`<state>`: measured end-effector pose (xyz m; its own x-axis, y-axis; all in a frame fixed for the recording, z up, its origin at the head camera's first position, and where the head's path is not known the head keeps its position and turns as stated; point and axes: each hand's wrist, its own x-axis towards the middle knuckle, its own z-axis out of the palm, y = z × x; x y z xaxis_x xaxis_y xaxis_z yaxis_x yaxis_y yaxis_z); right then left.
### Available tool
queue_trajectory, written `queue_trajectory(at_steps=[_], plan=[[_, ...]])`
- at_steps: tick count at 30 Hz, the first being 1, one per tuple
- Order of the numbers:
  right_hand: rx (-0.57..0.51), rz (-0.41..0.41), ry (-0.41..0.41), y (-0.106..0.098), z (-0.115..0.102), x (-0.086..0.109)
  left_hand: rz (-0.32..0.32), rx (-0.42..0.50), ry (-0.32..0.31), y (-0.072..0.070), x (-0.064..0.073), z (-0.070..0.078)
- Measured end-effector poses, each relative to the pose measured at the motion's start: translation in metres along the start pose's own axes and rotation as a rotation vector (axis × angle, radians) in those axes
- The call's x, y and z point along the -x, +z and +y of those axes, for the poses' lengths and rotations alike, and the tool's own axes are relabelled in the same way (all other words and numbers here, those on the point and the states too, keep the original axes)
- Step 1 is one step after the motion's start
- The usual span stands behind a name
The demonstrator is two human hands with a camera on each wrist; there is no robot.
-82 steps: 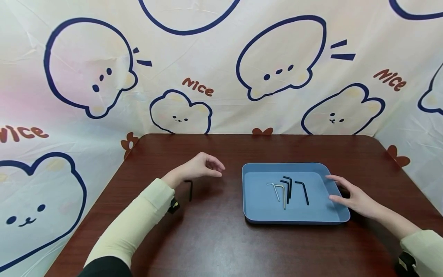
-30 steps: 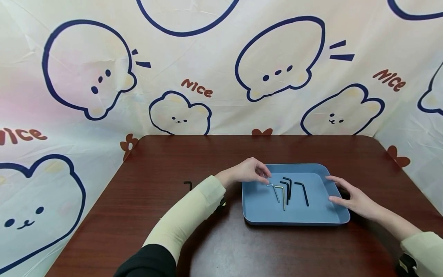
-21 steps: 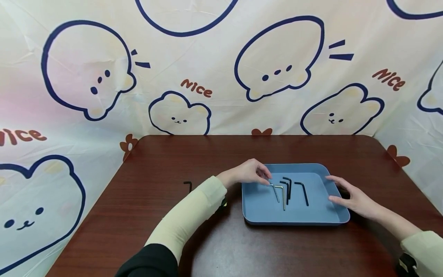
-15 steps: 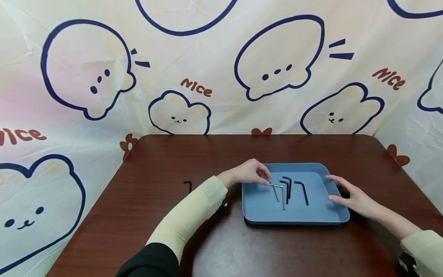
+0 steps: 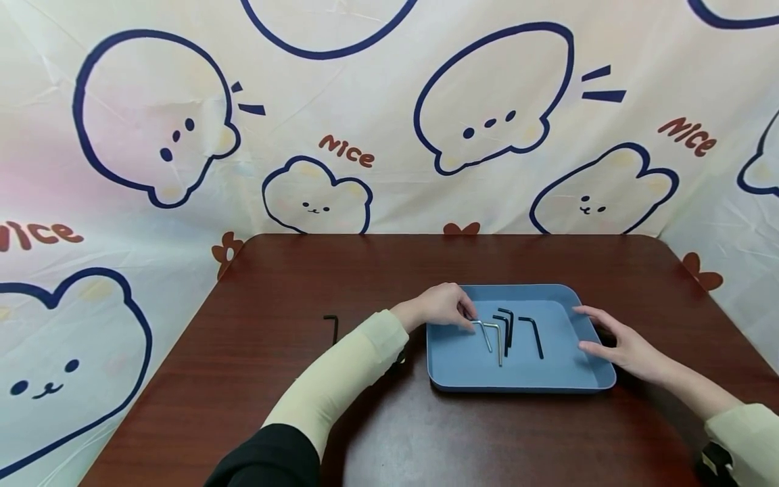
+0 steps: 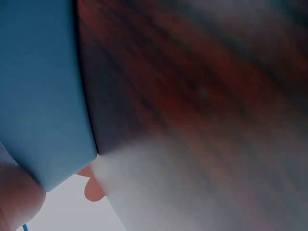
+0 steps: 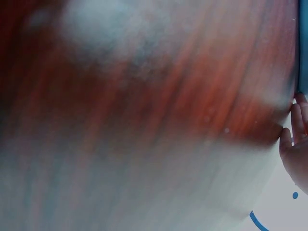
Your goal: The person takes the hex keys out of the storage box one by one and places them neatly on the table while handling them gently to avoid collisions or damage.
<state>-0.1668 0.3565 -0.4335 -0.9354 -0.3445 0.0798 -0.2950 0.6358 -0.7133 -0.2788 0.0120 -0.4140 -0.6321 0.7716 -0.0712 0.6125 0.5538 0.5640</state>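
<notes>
A shallow blue tray (image 5: 548, 376) holds several L-shaped hex keys. My left hand (image 5: 439, 306) reaches over the tray's left rim, and its thumb and fingertips pinch the short arm of the silver hex key (image 5: 486, 337). That key's long arm slants down over the tray floor. Beside it lie a brass-toned hex key (image 5: 500, 348) and two black hex keys (image 5: 510, 331) close together, with another black hex key (image 5: 533, 336) farther right. My right hand (image 5: 627, 348) grips the tray's right rim, thumb and forefinger over its edge. In the left wrist view the tray's side (image 6: 43, 96) fills the left.
One more black hex key (image 5: 334, 326) lies on the dark wooden table (image 5: 377, 264) left of the tray, partly behind my left sleeve (image 5: 341, 368). A cartoon-print cloth (image 5: 395, 135) hangs behind and beside the table.
My left hand has moved right from above the table to the tray, and its fingers have closed on the silver hex key's short arm. My right hand stays on the tray.
</notes>
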Motion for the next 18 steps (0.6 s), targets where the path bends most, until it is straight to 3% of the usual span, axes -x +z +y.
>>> queue_trajectory(at_steps=[8,18], plan=[[-0.007,0.001,0.015,0.0008,-0.0004,0.0015,0.015,-0.120,-0.041,0.0043,0.0015,0.0061],[0.009,0.004,0.025,0.0014,0.0004,0.0010,0.005,-0.140,-0.035,0.0032,0.0041,0.0079]])
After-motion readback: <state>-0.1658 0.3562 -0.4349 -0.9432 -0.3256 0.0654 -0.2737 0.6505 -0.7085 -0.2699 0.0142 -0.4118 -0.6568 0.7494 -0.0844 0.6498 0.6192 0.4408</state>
